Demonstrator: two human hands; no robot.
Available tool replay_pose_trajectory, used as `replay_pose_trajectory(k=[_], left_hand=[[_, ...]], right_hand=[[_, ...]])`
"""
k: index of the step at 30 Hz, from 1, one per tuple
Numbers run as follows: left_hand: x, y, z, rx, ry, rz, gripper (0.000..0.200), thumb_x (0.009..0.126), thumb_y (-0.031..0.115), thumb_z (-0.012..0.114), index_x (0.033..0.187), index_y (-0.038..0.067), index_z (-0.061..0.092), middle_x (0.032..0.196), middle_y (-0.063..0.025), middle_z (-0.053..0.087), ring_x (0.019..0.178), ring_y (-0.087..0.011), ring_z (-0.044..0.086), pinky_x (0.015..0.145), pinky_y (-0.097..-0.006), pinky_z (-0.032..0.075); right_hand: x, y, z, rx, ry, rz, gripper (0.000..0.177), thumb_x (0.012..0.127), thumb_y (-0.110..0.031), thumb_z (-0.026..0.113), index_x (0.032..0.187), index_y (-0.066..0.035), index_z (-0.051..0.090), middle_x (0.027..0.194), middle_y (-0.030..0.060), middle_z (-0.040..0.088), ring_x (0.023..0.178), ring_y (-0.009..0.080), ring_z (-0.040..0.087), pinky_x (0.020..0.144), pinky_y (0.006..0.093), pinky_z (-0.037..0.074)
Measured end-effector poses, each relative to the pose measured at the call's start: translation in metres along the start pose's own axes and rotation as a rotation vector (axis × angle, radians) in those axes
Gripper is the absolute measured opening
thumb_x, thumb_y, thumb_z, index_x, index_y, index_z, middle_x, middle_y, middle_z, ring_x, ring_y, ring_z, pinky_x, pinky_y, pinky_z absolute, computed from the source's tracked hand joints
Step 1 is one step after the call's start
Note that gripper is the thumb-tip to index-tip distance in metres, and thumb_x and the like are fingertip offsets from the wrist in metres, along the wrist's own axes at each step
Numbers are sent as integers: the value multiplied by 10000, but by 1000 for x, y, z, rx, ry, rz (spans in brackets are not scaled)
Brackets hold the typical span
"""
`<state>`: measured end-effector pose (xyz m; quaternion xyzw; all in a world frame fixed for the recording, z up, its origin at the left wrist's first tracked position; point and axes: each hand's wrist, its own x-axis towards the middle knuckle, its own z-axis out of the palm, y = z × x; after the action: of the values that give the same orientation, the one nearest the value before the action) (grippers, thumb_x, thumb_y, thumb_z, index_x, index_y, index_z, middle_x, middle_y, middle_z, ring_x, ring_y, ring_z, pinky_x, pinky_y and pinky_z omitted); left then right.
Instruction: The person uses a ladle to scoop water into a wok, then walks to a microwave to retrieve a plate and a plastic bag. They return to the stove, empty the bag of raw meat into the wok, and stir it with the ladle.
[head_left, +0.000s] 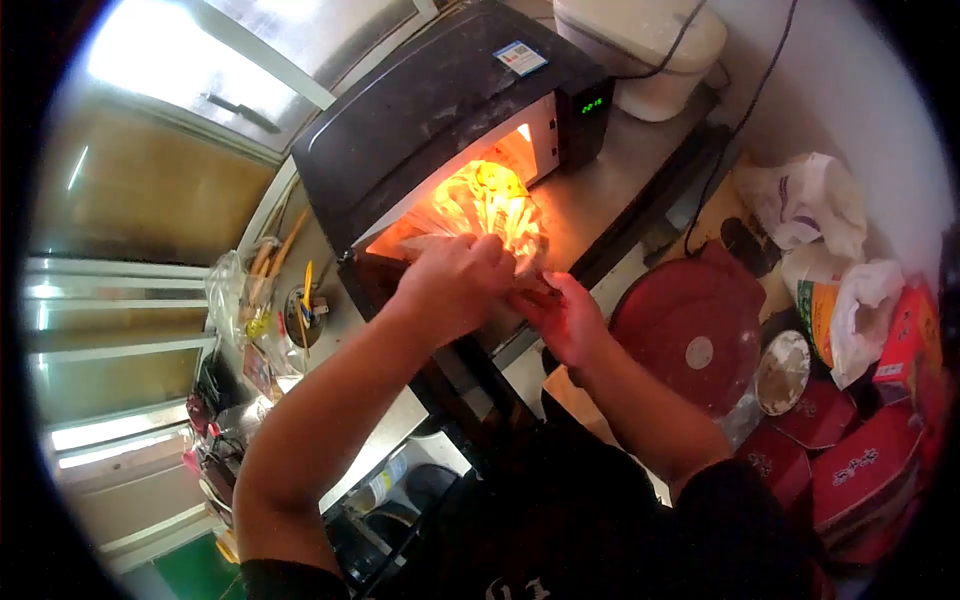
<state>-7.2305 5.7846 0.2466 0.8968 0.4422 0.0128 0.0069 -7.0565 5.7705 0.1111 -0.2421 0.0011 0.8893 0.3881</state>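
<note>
A crinkled, translucent plastic bag point(492, 205) sits at the mouth of a black microwave oven point(420, 120), lit orange by the lamp inside. My left hand point(455, 283) is closed on the gathered near side of the bag, its fingers curled. Just to the right, my right hand point(567, 318) pinches the bag's lower edge. What lies inside the bag is hidden by glare and folds. The oven's door point(475, 385) appears swung open toward me, below my forearms.
At the right are a round dark-red appliance point(690, 325), red boxes point(865, 465) and a white plastic bag point(805, 200). A white bin-like container point(650, 50) stands behind the oven. Utensils point(300, 310) crowd the left counter by the window. A black cord point(745, 120) hangs at upper right.
</note>
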Motion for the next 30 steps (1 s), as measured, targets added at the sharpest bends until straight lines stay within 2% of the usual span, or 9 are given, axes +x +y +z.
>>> replay_pose_trajectory(k=[11,15,20,23,24,26,27,29,30], left_hand=[[7,95,-52,-163,26,184,176,762,195,621,846,42,645,820,-89,566,743,-237,618,629,-368,521],[-6,115,-100,-175,238,257,134,645,191,626,729,89,602,767,-54,491,666,-163,522,520,-270,419],[-54,94,-185,71,463,206,146,779,210,660,795,66,645,762,-56,574,615,-172,528,487,-308,405],[-103,53,-230,-257,693,-511,138,889,133,598,931,44,694,856,-63,680,823,-212,631,766,-313,510],[-118,32,-250,158,538,-420,132,813,-32,635,940,-9,665,934,-78,646,836,-173,617,720,-266,514],[-166,9,-248,-257,861,-611,138,796,-78,646,914,-6,656,923,-69,639,858,-153,595,758,-261,502],[-206,-5,-267,-1,500,-791,133,837,87,681,939,2,667,993,-83,678,936,-231,620,920,-333,472],[-239,10,-265,367,406,-915,126,807,-37,647,926,2,630,898,-59,649,877,-154,599,827,-296,496],[-257,14,-256,132,494,-878,114,824,-16,648,934,4,628,867,-51,645,852,-168,600,814,-315,499]], right_hand=[[-137,-26,9,-61,244,-93,365,930,-206,526,1235,-6,525,1210,160,592,1118,310,567,1024,448,427],[-180,-48,30,55,105,-73,445,912,-152,530,1319,10,451,1262,167,561,1160,314,550,1037,449,412],[-197,-67,127,-382,-214,-120,513,888,-92,555,1363,35,411,1319,187,524,1206,344,526,1040,460,410],[-190,-65,182,-534,-334,-94,506,895,-126,567,1355,37,431,1304,214,535,1119,345,587,970,458,473],[-175,-65,189,-526,-331,-100,506,895,-126,567,1355,37,431,1304,214,535,1119,345,587,970,458,473],[-134,-69,190,-730,-207,10,485,899,-197,581,1303,53,486,1288,239,545,1040,352,628,873,400,526],[-103,-69,167,-671,-148,56,439,905,-219,582,1251,43,517,1243,228,565,1011,337,634,849,393,531],[-32,-54,96,-613,26,134,367,920,-253,578,1170,14,550,1139,194,592,943,306,639,806,386,536],[-3,-42,66,-612,141,171,337,928,-265,573,1140,-4,553,1079,171,600,904,290,638,787,386,536]])
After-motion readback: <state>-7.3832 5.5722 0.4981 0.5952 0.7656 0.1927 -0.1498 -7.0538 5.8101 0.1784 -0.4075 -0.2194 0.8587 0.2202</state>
